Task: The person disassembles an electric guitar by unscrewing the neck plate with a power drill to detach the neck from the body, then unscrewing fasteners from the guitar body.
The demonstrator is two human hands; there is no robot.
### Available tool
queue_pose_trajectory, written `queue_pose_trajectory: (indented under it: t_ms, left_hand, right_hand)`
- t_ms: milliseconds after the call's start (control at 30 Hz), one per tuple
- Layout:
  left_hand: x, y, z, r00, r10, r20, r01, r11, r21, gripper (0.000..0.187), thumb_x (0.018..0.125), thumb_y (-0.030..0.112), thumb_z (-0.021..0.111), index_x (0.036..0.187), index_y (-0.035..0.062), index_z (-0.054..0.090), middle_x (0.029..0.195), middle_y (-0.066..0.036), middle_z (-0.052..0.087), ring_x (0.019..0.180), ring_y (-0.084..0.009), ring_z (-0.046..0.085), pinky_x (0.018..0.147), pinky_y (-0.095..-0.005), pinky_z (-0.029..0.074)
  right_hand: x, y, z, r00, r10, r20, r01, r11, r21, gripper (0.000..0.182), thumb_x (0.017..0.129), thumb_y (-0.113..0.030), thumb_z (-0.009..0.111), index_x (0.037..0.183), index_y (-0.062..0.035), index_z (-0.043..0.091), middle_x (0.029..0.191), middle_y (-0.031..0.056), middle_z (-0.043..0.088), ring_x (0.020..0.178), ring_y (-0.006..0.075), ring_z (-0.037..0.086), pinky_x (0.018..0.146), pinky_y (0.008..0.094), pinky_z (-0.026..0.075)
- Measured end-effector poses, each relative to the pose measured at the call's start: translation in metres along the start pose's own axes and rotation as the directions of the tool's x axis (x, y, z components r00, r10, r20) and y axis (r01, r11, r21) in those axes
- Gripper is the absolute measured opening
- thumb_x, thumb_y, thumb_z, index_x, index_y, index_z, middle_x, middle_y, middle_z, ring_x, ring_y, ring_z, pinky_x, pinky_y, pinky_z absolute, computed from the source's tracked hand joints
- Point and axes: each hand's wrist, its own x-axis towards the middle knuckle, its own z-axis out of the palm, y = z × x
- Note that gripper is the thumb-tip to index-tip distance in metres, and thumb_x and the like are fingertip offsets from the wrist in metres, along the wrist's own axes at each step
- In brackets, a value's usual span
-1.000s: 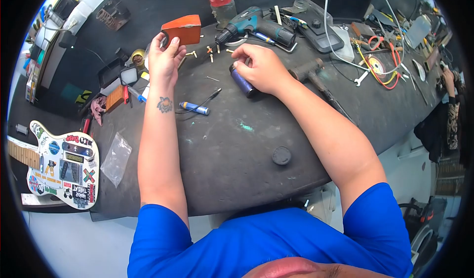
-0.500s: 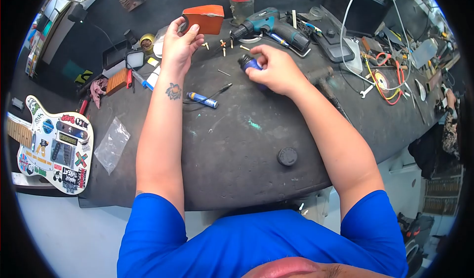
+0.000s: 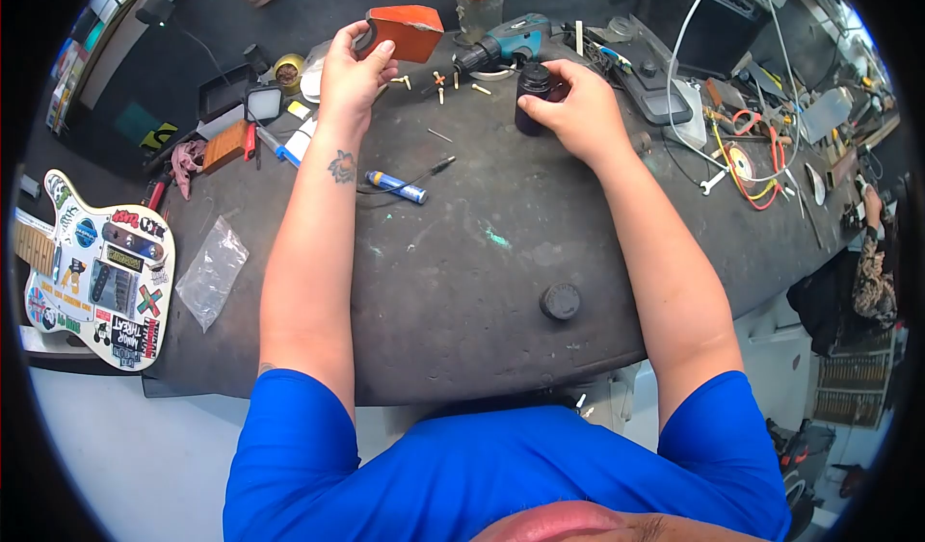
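Note:
My left hand [image 3: 355, 78] holds up an orange block [image 3: 409, 35] with a dark edge, thumb on its near face and fingers behind it. Over at the back of the bench, my right hand [image 3: 586, 110] is wrapped round a dark bottle [image 3: 533, 87] that stands upright with its black neck on top. A round black cap [image 3: 561, 302] lies apart from it, toward the front. Between the hands are several small cream-coloured pegs [image 3: 440, 91], a thin metal pin [image 3: 439, 135] and a blue tube [image 3: 396, 186] with a black cable across it.
Behind the bottle lies a teal cordless drill [image 3: 518, 39]. A stickered guitar body [image 3: 101, 272] and a clear plastic bag [image 3: 212, 272] are at the left. Tools and cables, with orange-handled pliers [image 3: 747, 118], crowd the right side. Another person's sleeve [image 3: 874, 277] shows at far right.
My right hand has moved right and away from me with the bottle, which has gone from tilted to upright. The left hand still holds the orange block, almost in place.

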Motion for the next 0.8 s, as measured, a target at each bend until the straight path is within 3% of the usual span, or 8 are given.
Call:
queue_pose_trajectory:
  t_ms: [67, 167, 233, 333, 533, 633, 667, 800]
  left_hand:
    - [0.001, -0.001, 0.000, 1.000, 0.027, -0.008, -0.027, 0.998, 0.059, 0.060, 0.101, 0.009, 0.074, 0.151, -0.0016, 0.044, 0.113, -0.012, 0.069, 0.090, -0.0155, 0.070, 0.079, -0.0300, 0.061]
    - [0.006, 0.000, 0.002, 0.991, 0.130, -0.031, -0.119, 0.965, 0.234, 0.054, 0.099, 0.009, 0.075, 0.147, 0.0010, 0.052, 0.113, -0.011, 0.071, 0.089, -0.0140, 0.070, 0.077, -0.0295, 0.060]
    - [0.013, 0.004, 0.006, 0.975, 0.223, -0.018, -0.197, 0.895, 0.400, 0.049, 0.098, 0.009, 0.076, 0.144, 0.0037, 0.058, 0.113, -0.010, 0.073, 0.089, -0.0126, 0.070, 0.076, -0.0297, 0.058]
    - [0.019, 0.006, 0.010, 0.964, 0.265, -0.005, -0.199, 0.735, 0.648, 0.045, 0.096, 0.009, 0.077, 0.139, 0.0067, 0.064, 0.114, -0.010, 0.076, 0.090, -0.0118, 0.070, 0.076, -0.0308, 0.057]
    - [0.019, -0.003, 0.006, 0.947, 0.319, -0.033, -0.226, 0.737, 0.637, 0.043, 0.093, 0.011, 0.079, 0.135, 0.0095, 0.066, 0.116, -0.017, 0.077, 0.101, -0.0287, 0.076, 0.089, -0.0399, 0.057]
    - [0.010, 0.000, 0.009, 0.937, 0.348, 0.020, -0.247, 0.620, 0.744, 0.043, 0.093, 0.009, 0.077, 0.135, 0.0100, 0.066, 0.117, -0.018, 0.077, 0.109, -0.0345, 0.074, 0.094, -0.0425, 0.056]
    - [0.014, -0.009, 0.005, 0.930, 0.363, 0.056, -0.279, 0.599, 0.750, 0.045, 0.095, 0.013, 0.077, 0.138, 0.0107, 0.065, 0.109, -0.018, 0.077, 0.098, -0.0285, 0.075, 0.088, -0.0385, 0.057]
    - [0.012, -0.019, 0.008, 0.914, 0.387, 0.123, -0.296, 0.429, 0.853, 0.044, 0.095, 0.014, 0.076, 0.137, 0.0126, 0.066, 0.115, -0.020, 0.075, 0.107, -0.0389, 0.071, 0.091, -0.0476, 0.056]
  right_hand:
    - [-0.004, -0.007, 0.003, 0.988, -0.129, -0.083, 0.123, 0.990, -0.070, 0.050, 0.082, -0.025, 0.083, 0.123, 0.0003, 0.071, 0.113, 0.0127, 0.073, 0.100, 0.0248, 0.073, 0.089, 0.0377, 0.058]
    - [-0.006, -0.019, 0.002, 0.978, -0.134, -0.160, 0.127, 0.990, -0.054, 0.051, 0.082, -0.025, 0.083, 0.124, 0.0012, 0.070, 0.114, 0.0138, 0.073, 0.101, 0.0273, 0.073, 0.090, 0.0385, 0.058]
    - [-0.003, -0.006, 0.004, 0.997, -0.066, 0.041, 0.073, 0.979, -0.192, 0.056, 0.082, -0.029, 0.083, 0.126, 0.0028, 0.069, 0.115, 0.0159, 0.072, 0.102, 0.0307, 0.073, 0.093, 0.0402, 0.057]
    - [-0.003, -0.005, 0.005, 0.997, -0.005, 0.078, 0.020, 0.982, -0.190, 0.055, 0.083, -0.031, 0.083, 0.125, 0.0026, 0.070, 0.115, 0.0161, 0.072, 0.101, 0.0300, 0.073, 0.093, 0.0406, 0.057]
    - [-0.001, -0.005, 0.004, 0.992, 0.049, 0.119, -0.035, 0.993, -0.112, 0.050, 0.082, -0.031, 0.083, 0.119, 0.0014, 0.071, 0.111, 0.0146, 0.073, 0.098, 0.0280, 0.073, 0.088, 0.0406, 0.057]
    - [-0.006, -0.007, 0.008, 0.992, -0.106, -0.064, 0.098, 0.988, -0.121, 0.048, 0.084, -0.031, 0.082, 0.118, 0.0012, 0.071, 0.111, 0.0150, 0.073, 0.099, 0.0302, 0.072, 0.089, 0.0410, 0.057]
    - [-0.005, -0.006, 0.008, 0.995, -0.094, -0.045, 0.087, 0.987, -0.139, 0.048, 0.084, -0.031, 0.082, 0.118, 0.0010, 0.071, 0.111, 0.0153, 0.073, 0.100, 0.0310, 0.072, 0.090, 0.0416, 0.057]
    - [-0.003, -0.009, 0.003, 0.997, 0.013, 0.077, 0.006, 0.971, -0.238, 0.046, 0.086, -0.032, 0.080, 0.118, -0.0004, 0.072, 0.112, 0.0166, 0.072, 0.104, 0.0340, 0.071, 0.093, 0.0438, 0.056]
